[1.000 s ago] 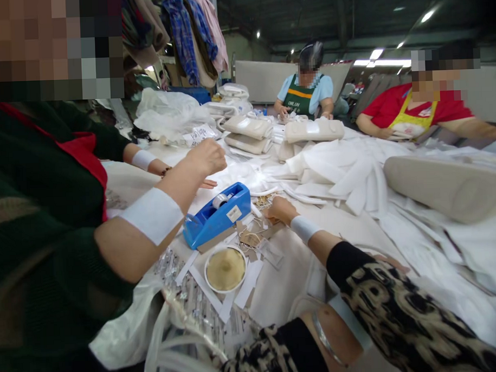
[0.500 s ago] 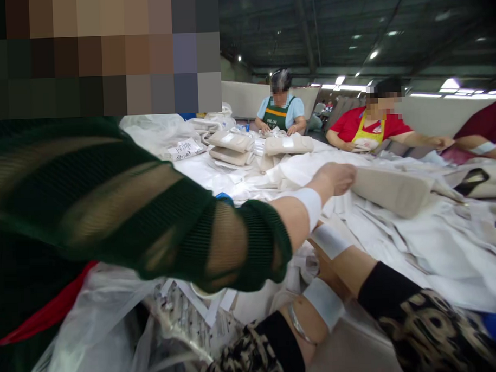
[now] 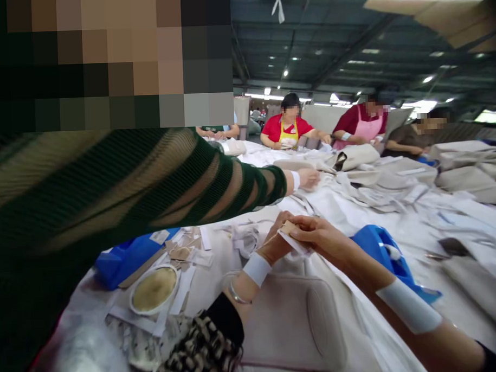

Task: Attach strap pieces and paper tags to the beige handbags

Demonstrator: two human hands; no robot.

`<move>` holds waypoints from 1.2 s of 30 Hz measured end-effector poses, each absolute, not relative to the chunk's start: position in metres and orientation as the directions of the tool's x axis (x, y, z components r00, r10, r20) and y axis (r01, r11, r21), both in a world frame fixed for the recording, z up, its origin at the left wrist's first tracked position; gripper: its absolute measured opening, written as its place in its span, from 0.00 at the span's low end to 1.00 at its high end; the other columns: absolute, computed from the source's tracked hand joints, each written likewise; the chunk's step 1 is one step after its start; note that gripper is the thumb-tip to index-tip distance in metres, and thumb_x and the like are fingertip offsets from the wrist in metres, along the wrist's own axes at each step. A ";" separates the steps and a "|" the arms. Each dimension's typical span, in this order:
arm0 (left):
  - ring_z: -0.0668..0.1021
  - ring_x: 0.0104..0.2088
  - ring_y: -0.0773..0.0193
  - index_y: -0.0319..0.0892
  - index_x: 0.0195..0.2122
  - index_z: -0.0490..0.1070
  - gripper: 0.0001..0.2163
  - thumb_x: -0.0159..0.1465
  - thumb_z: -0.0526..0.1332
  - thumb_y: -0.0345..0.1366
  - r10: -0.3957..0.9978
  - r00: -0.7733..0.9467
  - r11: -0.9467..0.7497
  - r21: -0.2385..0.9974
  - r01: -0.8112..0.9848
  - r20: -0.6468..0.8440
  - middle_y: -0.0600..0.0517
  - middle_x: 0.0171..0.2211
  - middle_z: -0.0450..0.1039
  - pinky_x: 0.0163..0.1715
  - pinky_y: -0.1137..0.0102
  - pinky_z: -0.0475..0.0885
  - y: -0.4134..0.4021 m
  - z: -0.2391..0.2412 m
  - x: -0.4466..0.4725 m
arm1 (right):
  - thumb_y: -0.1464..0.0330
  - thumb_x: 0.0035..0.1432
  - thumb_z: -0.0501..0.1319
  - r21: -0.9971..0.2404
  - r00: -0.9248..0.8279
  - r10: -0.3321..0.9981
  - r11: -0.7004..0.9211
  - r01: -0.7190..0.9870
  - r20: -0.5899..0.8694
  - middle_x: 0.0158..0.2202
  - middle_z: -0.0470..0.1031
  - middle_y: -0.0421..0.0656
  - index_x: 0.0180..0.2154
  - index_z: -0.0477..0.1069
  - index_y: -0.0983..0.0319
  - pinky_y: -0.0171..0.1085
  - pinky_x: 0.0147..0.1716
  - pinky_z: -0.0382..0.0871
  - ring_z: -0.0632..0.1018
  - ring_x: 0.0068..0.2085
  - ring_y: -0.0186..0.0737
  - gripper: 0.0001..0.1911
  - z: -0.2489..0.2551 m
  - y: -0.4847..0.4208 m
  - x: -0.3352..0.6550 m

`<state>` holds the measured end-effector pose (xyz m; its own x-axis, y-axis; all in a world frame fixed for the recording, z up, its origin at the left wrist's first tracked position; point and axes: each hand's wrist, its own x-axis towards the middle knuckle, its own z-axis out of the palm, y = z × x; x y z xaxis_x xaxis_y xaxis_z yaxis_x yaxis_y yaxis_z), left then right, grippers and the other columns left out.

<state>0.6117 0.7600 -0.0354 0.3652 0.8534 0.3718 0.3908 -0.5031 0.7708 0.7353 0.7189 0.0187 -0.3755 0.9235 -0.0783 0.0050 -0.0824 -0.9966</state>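
My left hand [image 3: 277, 240] and my right hand [image 3: 314, 230] meet above the table. Between them is a small tan and white paper piece, like a tag [image 3: 293, 236]. My right thumb and fingers pinch it; my left fingers close at its far side, partly hidden. Directly below lies a pale grey padded piece with a rounded edge [image 3: 293, 325], flat and untouched by my fingers. A round tub of tan stuff [image 3: 154, 289] stands to the left, beside paper strips and small tan tags [image 3: 183, 252].
A co-worker's green striped sleeve [image 3: 183, 183] crosses from the left, the hand [image 3: 310, 179] over the white cloth beyond mine. Blue plastic lies at right [image 3: 382, 252] and left [image 3: 128, 260]. Clear plastic bagging [image 3: 83, 349] sits front left. Several people work across the table.
My view has swung right. My hands, earlier hidden behind the co-worker's arm, now show with the tag between them. The co-worker's hand no longer lifts the grey padded piece.
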 end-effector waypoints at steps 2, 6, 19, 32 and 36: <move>0.71 0.50 0.54 0.38 0.44 0.73 0.10 0.60 0.62 0.30 0.798 0.405 -0.581 0.747 0.323 0.445 0.45 0.43 0.70 0.53 0.61 0.68 0.762 -0.036 0.608 | 0.62 0.46 0.70 -0.998 -0.279 0.958 -0.053 0.029 -0.059 0.36 0.77 0.43 0.47 0.73 0.64 0.32 0.30 0.66 0.74 0.31 0.34 0.26 0.017 0.715 0.757; 0.73 0.43 0.60 0.40 0.52 0.70 0.19 0.58 0.62 0.31 0.723 0.496 -0.527 0.848 -0.055 0.481 0.48 0.43 0.70 0.44 0.66 0.70 0.765 -0.038 0.600 | 0.60 0.41 0.71 -0.988 -0.092 0.996 0.008 0.157 -0.007 0.24 0.72 0.38 0.43 0.75 0.66 0.31 0.20 0.55 0.65 0.22 0.29 0.26 0.014 0.713 0.781; 0.68 0.21 0.70 0.41 0.28 0.69 0.12 0.60 0.62 0.44 0.796 0.558 -0.215 0.971 -0.103 0.235 0.57 0.21 0.65 0.23 0.73 0.63 0.760 -0.045 0.605 | 0.63 0.39 0.69 -0.985 -0.016 0.996 0.087 0.149 0.086 0.26 0.73 0.38 0.40 0.72 0.64 0.32 0.22 0.61 0.69 0.23 0.32 0.23 -0.020 0.716 0.784; 0.68 0.24 0.71 0.37 0.30 0.69 0.13 0.62 0.61 0.44 0.706 0.658 -0.110 0.958 -0.266 0.263 0.50 0.32 0.69 0.23 0.75 0.63 0.757 -0.036 0.603 | 0.65 0.40 0.64 -0.984 -0.091 0.996 0.040 0.176 0.024 0.22 0.68 0.36 0.30 0.70 0.65 0.31 0.20 0.60 0.67 0.21 0.30 0.14 -0.039 0.709 0.807; 0.66 0.24 0.72 0.37 0.28 0.66 0.12 0.61 0.64 0.41 0.653 0.706 -0.074 0.951 -0.300 0.273 0.52 0.25 0.68 0.25 0.75 0.59 0.758 -0.036 0.601 | 0.63 0.39 0.64 -0.980 -0.070 0.997 0.026 0.196 0.013 0.21 0.67 0.36 0.30 0.68 0.64 0.32 0.21 0.60 0.67 0.21 0.30 0.14 -0.045 0.707 0.822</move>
<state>0.6008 0.7578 -0.0364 0.7063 0.6531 0.2732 -0.2997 -0.0737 0.9512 0.8218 0.7074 -0.0445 -0.0700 0.9975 0.0128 0.1960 0.0264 -0.9802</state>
